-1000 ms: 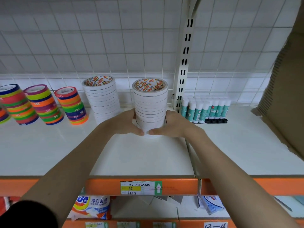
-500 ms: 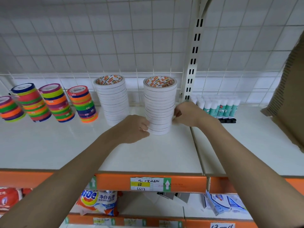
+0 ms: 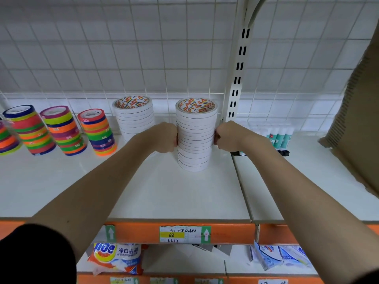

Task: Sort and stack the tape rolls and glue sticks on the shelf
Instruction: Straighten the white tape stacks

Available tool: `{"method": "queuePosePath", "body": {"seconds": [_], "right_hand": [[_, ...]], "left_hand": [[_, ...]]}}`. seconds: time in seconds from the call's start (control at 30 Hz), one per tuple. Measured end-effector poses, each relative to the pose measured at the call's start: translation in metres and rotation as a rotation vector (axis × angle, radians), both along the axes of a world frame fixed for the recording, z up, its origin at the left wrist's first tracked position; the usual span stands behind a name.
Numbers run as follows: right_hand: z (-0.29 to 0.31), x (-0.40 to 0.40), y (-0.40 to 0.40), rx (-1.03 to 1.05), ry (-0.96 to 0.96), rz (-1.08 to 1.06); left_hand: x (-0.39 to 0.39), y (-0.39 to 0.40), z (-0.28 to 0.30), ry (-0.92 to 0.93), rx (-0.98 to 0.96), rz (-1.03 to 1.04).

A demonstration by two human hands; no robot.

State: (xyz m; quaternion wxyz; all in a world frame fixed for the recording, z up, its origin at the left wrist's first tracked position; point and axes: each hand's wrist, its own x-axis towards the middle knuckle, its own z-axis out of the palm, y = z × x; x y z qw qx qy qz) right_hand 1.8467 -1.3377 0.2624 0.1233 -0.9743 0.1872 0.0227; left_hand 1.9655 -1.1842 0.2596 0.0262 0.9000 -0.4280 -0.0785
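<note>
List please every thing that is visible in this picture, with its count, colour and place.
white tape stacks: two, white, back middle of shelf; the right one between the hands
colour tape stacks: three full, one cut off at the left edge; mixed bright colours, left back
glue sticks: one row, count unclear, white and green, right back
shelf: one, white top, orange front
price label: one, white and yellow, shelf front
cardboard: one, brown, right edge
bag: one, white and orange, lower shelf
left hand: curled fingers pressing the right stack
right hand: the same, other side
</note>
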Motion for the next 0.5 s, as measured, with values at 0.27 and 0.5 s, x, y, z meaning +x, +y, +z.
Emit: {"method": "queuePosePath", "body": {"seconds": [0.27, 0.5], "right_hand": [[0.002, -0.007, 0.009, -0.012, -0.005, 0.004], [0.001, -0.008, 0.010, 0.132, 0.088, 0.007]], "left_hand": [[0.004, 0.006, -0.010, 0.045, -0.110, 0.019], [0.004, 0.010, -0.023, 0.130, -0.094, -0.001]]}}
